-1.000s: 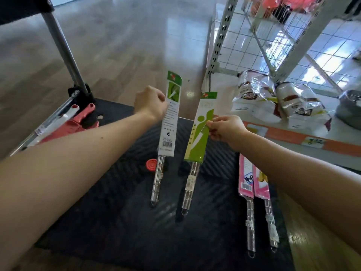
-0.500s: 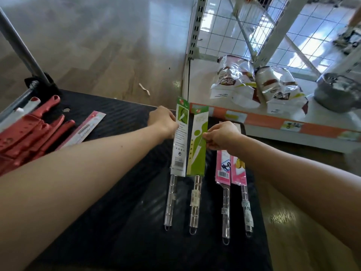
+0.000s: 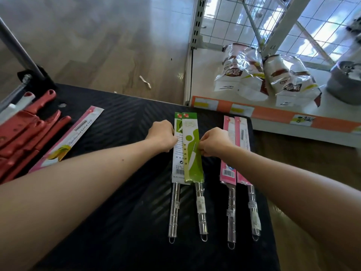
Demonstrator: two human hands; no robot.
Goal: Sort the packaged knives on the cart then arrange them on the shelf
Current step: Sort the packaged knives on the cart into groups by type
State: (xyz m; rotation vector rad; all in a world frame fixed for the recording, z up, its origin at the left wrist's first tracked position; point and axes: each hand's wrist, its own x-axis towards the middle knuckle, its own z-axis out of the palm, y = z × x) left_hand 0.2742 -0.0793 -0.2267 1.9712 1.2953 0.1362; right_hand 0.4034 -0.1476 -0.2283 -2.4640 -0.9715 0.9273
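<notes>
Fingers (image 3: 201, 150) of the right hand (image 3: 214, 141) are curled and pinch the right edge of the right green knife (image 3: 192, 153), about midway along its sleeve. The left hand (image 3: 162, 135) has its fingers bent against the left edge of the left green knife (image 3: 177, 163). It appears to grip the sleeve, though the thumb is hidden and the hold cannot be confirmed.

Head view, task items: both green knives lie flat on the cart deck (image 3: 117, 192), between the two hands. Their long axes run straight away from the person, with the steel handles nearest the body and the sleeve tops far. The right sleeve overlaps the inner edge of the left one. Each hand is at its own pack, neither nearer than the other.

Head view, surroundings: two pink knives (image 3: 227, 153) lie parallel just right of the green pair, apart from it and partly under the right forearm. A lone pink knife (image 3: 68, 141) lies aslant to the left, beside a heap of red knives (image 3: 21, 130). The shelf (image 3: 273, 122) stands front right, touching or just beside the cart, and carries snack bags (image 3: 240, 73) and a metal pot (image 3: 345, 83).

Judgement: the sorting is part done. The lone pink knife is unmatched, and nothing stands between it and the left hand.
</notes>
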